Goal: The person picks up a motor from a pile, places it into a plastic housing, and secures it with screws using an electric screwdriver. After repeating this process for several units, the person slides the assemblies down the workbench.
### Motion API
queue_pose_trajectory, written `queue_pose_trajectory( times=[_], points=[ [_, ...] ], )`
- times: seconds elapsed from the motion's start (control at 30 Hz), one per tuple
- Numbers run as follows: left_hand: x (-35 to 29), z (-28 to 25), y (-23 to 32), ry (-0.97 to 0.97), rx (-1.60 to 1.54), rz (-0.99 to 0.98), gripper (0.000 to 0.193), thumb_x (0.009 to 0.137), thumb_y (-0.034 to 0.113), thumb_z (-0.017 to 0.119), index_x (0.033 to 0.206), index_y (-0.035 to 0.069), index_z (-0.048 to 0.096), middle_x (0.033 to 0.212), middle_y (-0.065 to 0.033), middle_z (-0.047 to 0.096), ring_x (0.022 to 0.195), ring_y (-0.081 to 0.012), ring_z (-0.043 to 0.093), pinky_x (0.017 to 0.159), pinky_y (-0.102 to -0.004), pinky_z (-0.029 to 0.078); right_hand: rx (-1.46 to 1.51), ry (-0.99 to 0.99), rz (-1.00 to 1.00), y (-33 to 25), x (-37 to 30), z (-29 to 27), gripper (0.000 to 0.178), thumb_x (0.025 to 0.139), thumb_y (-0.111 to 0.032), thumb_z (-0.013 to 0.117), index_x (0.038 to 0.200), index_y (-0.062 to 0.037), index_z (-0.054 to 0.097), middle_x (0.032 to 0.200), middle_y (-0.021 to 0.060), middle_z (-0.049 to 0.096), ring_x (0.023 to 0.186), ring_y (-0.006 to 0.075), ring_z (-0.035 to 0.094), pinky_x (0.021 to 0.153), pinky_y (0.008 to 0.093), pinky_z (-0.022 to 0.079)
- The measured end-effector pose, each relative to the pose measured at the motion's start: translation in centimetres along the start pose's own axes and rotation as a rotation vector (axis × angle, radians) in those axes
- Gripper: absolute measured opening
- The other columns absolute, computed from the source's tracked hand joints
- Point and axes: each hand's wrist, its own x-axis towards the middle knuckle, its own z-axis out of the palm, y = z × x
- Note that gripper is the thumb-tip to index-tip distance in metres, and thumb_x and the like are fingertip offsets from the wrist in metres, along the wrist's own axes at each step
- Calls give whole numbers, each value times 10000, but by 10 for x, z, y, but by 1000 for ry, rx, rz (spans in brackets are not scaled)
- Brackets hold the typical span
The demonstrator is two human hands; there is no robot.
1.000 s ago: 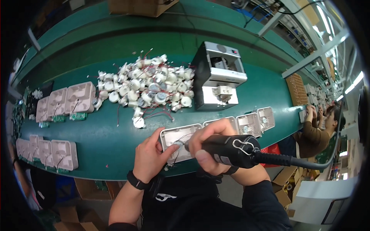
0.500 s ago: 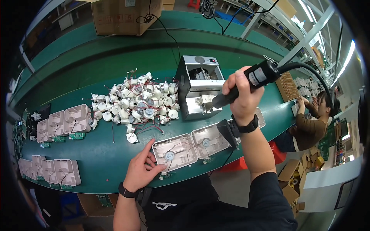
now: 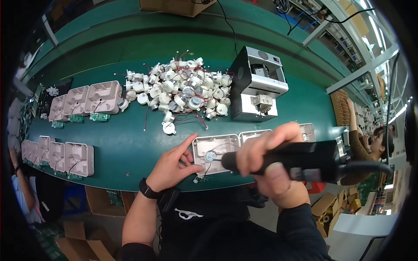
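My left hand [image 3: 172,167] grips the left edge of an open off-white plastic housing [image 3: 200,146], thumb at its near corner and fingers along its side. Inside this housing sits a round silver part [image 3: 210,156] with thin wires. Wrapped in my right hand [image 3: 275,179] is a black electric screwdriver [image 3: 305,158], lying nearly level with its tip pointing left at the round part. Whether the tip touches a screw there is too small to tell. A second open housing [image 3: 249,135] stands against the first on its right, partly hidden by my right hand.
A pile of white round motor-like parts [image 3: 167,87] with red wires lies beyond my left hand. To its right stands a black and silver screw feeder [image 3: 257,87]. More housings [image 3: 102,95] with green circuit boards line the left. A co-worker [image 3: 363,148] sits at the right.
My right hand has brought the screwdriver from the screw feeder down and nearer, over the left housing. My left hand stays at the housing's edge. The whole view has shifted.
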Motion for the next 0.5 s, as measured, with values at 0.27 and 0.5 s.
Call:
queue_pose_trajectory(
  times=[0.27,0.5],
  points=[
    [-3,0,0,-14,-10,23,915,789,195,853,1559,183,359,847,-61,625,726,-148,626,702,-299,548,-174,-250,127,33,-4,9,390,921,-142,668,1143,-98,350,766,78,548,713,192,584,709,368,509],
    [-5,1,-7,-25,-38,19,908,790,199,853,1556,191,364,846,-65,632,727,-153,632,701,-304,550,-199,-280,145,51,-9,11,374,922,-99,640,1141,-73,339,791,95,556,717,180,577,705,356,510]
  ],
)
